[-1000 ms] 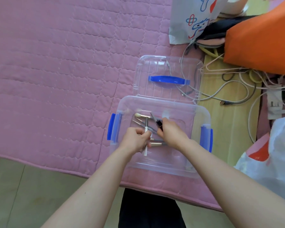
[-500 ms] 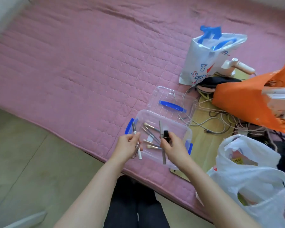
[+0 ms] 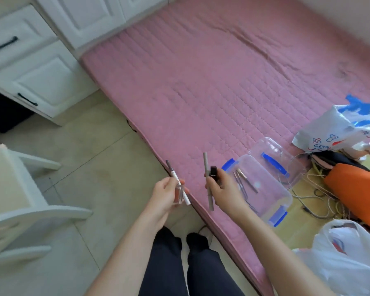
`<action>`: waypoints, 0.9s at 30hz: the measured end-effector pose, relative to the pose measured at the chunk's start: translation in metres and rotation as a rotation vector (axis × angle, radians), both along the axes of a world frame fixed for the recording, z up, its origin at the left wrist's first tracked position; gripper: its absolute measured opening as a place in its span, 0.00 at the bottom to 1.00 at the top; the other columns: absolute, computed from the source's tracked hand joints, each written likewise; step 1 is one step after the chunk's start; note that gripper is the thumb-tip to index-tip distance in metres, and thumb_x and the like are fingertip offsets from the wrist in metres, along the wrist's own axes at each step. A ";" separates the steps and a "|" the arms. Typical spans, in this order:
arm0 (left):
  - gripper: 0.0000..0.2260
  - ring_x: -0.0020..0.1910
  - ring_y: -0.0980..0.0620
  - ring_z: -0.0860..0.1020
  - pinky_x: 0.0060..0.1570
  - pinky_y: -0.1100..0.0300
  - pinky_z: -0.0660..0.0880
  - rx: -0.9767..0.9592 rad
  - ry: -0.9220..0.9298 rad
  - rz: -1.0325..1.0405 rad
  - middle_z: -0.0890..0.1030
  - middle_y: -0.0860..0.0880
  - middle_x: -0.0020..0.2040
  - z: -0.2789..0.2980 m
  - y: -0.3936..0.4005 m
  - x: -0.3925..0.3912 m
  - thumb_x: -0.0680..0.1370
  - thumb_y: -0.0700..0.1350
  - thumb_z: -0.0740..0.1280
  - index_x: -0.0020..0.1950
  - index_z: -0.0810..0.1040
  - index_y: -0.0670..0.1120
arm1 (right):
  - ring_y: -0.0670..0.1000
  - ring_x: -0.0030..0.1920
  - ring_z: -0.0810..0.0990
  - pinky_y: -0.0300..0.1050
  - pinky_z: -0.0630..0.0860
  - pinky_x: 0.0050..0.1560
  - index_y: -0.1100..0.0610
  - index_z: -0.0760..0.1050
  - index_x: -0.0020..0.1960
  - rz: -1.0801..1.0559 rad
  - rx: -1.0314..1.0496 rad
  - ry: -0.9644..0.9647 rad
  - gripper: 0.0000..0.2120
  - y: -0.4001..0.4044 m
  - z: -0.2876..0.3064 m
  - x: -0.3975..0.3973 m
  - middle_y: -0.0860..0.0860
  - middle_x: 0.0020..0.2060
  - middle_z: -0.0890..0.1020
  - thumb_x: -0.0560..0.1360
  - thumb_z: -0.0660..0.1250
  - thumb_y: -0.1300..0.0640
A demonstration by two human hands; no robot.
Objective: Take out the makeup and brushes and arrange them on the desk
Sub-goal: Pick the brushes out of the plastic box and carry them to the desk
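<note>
Gripping a white pencil (image 3: 178, 184) in the left hand (image 3: 166, 194), pencil and dark tube (image 3: 214, 173) in the right hand (image 3: 223, 192); brushes (image 3: 245, 182) remain in the box (image 3: 283, 196) beside it, none arranged yet

No words, brands or numbers can be read. The white bag (image 3: 338, 133) carries blue and red printed figures — perhaps cartoon shapes or characters, too blurred to tell. The nearer bag (image 3: 348, 259) shows a red-and-blue patch — unreadable.
</note>
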State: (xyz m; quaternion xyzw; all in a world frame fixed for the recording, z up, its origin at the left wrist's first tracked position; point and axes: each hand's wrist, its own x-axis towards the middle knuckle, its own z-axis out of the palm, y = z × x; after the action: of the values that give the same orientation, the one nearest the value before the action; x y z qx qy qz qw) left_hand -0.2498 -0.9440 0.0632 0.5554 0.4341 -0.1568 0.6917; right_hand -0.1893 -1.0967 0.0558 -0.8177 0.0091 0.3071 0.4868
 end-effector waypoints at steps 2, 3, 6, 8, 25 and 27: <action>0.09 0.30 0.55 0.75 0.35 0.60 0.72 -0.003 -0.011 0.074 0.82 0.48 0.36 0.012 0.032 -0.014 0.80 0.42 0.58 0.50 0.78 0.43 | 0.52 0.41 0.79 0.48 0.74 0.38 0.56 0.73 0.49 0.068 -0.018 -0.031 0.06 0.036 0.005 -0.003 0.48 0.37 0.79 0.79 0.59 0.56; 0.08 0.30 0.56 0.76 0.34 0.62 0.72 -0.002 -0.015 0.111 0.82 0.48 0.37 0.017 0.048 -0.021 0.80 0.42 0.59 0.50 0.78 0.44 | 0.51 0.39 0.78 0.47 0.74 0.38 0.55 0.73 0.49 0.097 -0.025 -0.043 0.06 0.054 0.007 -0.004 0.48 0.37 0.79 0.79 0.59 0.56; 0.06 0.31 0.57 0.78 0.32 0.64 0.74 0.027 -0.024 0.194 0.83 0.47 0.41 0.028 0.098 -0.039 0.80 0.43 0.61 0.50 0.77 0.45 | 0.48 0.34 0.73 0.43 0.71 0.36 0.54 0.74 0.50 0.171 -0.011 -0.047 0.05 0.109 0.010 -0.010 0.47 0.36 0.77 0.79 0.60 0.55; 0.06 0.34 0.56 0.79 0.31 0.65 0.74 0.061 -0.035 0.244 0.83 0.46 0.43 0.032 0.134 -0.050 0.80 0.43 0.62 0.51 0.77 0.45 | 0.45 0.33 0.72 0.38 0.68 0.35 0.53 0.74 0.48 0.222 -0.008 -0.071 0.04 0.147 0.014 -0.013 0.44 0.34 0.75 0.78 0.61 0.55; 0.08 0.38 0.52 0.82 0.34 0.67 0.76 0.492 -0.112 0.438 0.83 0.45 0.38 0.047 0.366 -0.069 0.80 0.45 0.62 0.44 0.75 0.43 | 0.45 0.31 0.72 0.34 0.69 0.29 0.58 0.74 0.51 0.504 0.056 -0.180 0.07 0.417 0.057 0.004 0.50 0.35 0.77 0.80 0.60 0.55; 0.08 0.35 0.54 0.82 0.32 0.70 0.74 0.508 -0.126 0.454 0.83 0.45 0.37 0.046 0.387 -0.056 0.80 0.45 0.62 0.43 0.75 0.43 | 0.46 0.31 0.72 0.36 0.70 0.30 0.57 0.74 0.50 0.523 0.048 -0.175 0.07 0.442 0.058 0.019 0.50 0.35 0.77 0.80 0.60 0.55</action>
State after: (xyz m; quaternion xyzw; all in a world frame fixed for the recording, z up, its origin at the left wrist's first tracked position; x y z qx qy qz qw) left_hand -0.3060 -0.5570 0.1088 0.6075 0.5283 0.1489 0.5742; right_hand -0.1698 -0.6545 0.1135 -0.8041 -0.2515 0.3505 0.4090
